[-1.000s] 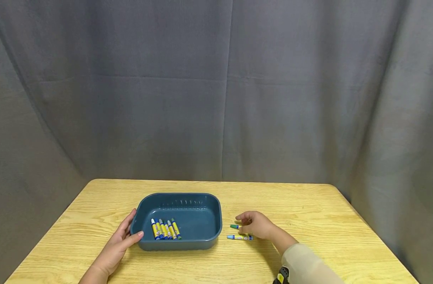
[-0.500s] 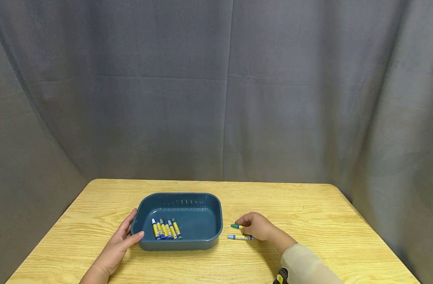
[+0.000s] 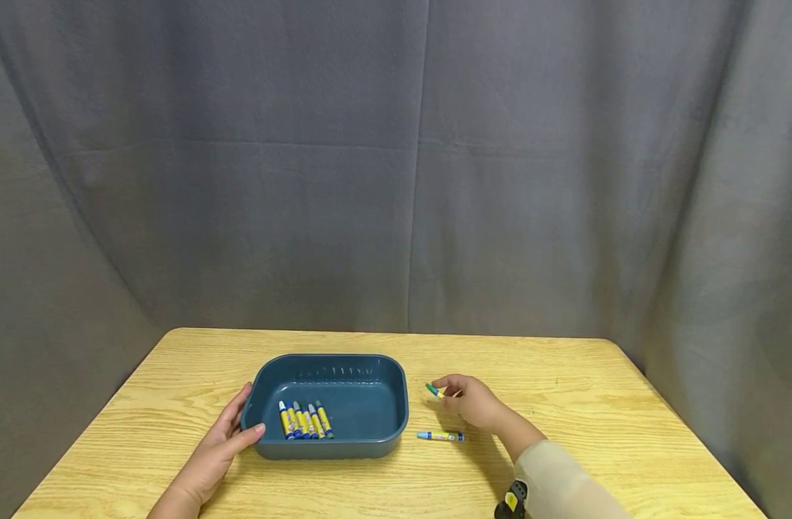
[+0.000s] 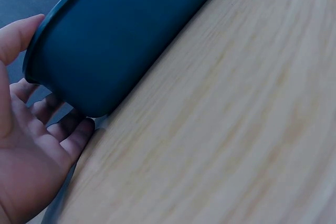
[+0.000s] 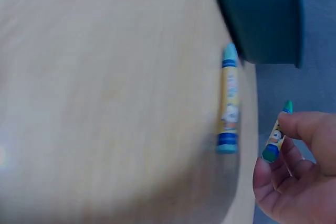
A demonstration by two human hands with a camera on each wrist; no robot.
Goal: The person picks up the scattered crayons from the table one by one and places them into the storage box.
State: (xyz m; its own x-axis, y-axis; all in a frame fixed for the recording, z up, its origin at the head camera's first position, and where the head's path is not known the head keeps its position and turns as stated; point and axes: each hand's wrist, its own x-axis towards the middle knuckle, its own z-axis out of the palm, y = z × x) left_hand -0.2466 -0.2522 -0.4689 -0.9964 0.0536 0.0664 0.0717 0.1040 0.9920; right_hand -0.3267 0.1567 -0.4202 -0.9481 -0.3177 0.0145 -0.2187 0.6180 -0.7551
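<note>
A dark blue rectangular plastic basin (image 3: 327, 448) sits on the table, left of centre. My left hand (image 3: 209, 453) grips its left end, thumb at the rim and fingers around the outer wall; the left wrist view shows the same hand (image 4: 37, 145). Several crayons (image 3: 305, 421) in yellow wrappers lie side by side in the basin. Above the table, right of the basin, my right hand (image 3: 475, 405) pinches a green crayon (image 5: 276, 136) between thumb and fingers, tilted. A light blue crayon (image 3: 441, 436) lies on the table below that hand.
The light wooden table (image 3: 551, 389) has a rounded far edge. Grey curtains (image 3: 396, 180) hang behind it and at both sides. A black and yellow device (image 3: 512, 500) is strapped by the right sleeve.
The right hand has closed its fingers on the green crayon and lifted it off the table, tilting it. The left hand and basin have kept their place.
</note>
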